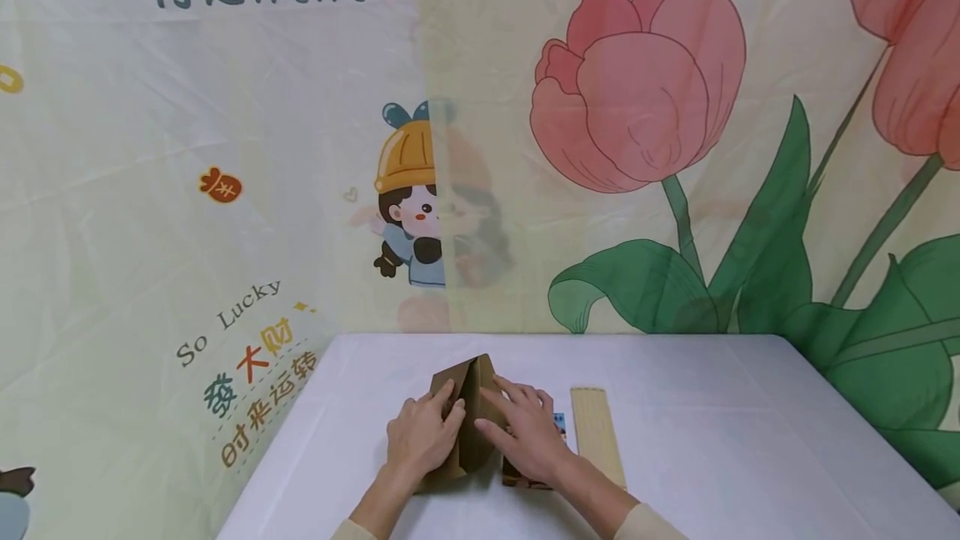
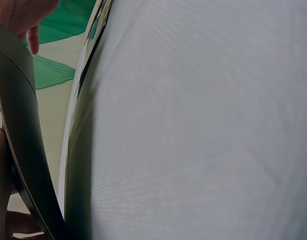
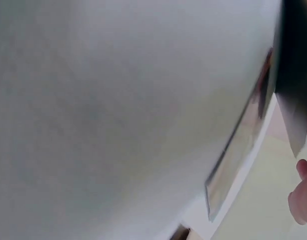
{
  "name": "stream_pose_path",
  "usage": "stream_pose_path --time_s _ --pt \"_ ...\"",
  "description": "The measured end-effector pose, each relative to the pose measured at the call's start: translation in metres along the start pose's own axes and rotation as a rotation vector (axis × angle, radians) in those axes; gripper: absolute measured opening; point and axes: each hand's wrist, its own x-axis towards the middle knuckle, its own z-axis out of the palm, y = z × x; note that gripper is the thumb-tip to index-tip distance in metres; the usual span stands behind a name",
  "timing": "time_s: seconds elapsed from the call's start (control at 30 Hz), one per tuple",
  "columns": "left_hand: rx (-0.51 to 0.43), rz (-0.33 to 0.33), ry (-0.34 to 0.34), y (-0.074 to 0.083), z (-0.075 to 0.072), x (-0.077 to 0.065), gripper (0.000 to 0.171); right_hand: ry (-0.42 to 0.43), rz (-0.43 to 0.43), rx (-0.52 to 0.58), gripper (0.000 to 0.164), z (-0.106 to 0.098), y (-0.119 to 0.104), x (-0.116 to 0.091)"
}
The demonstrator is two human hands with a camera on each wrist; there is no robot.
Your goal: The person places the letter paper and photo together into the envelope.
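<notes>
The left hand (image 1: 423, 436) pinched the brown cardboard piece (image 1: 472, 440) over the counter (image 1: 697, 423); the right hand (image 1: 531, 433) touched its right panel, fingers spread. The backdrop (image 1: 480, 40) bore the markings "So Lucky" and "好运满满"

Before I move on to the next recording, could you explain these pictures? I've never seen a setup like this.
There is no machine, only a person's two bare hands. The wide picture comes from a camera worn on the head; the other two come from cameras on the left and right wrists, so they look tilted and close.

The left hand holds one side of a brown folded piece, and the right hand touches the other side. On the white table lie a pale slatted strip and a dark item, mostly hidden under the right hand. Behind hangs a printed backdrop.
</notes>
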Motion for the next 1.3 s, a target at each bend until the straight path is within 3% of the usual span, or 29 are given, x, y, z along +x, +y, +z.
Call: stream_pose_path --time_s 0.1,0.23,0.47,0.97,1.3 --pt "-0.001 0.001 0.002 0.000 0.000 0.000 0.053 0.027 0.035 0.121 0.058 -0.010 0.001 0.001" --pt "-0.006 0.002 0.003 0.000 0.000 0.000 0.053 0.063 0.163 0.269 0.057 -0.023 0.009 0.003" --pt "-0.022 0.011 -0.009 -0.001 0.002 -0.002 0.056 0.054 0.379 0.406 0.056 -0.034 0.027 -0.002" --pt "0.037 0.046 -0.010 0.002 0.004 -0.003 0.062 -0.057 0.561 0.144 0.058 -0.045 0.057 -0.016" --pt "0.052 0.037 -0.021 0.004 0.003 -0.004 0.059 -0.063 0.529 0.159 0.055 -0.041 0.063 -0.018"
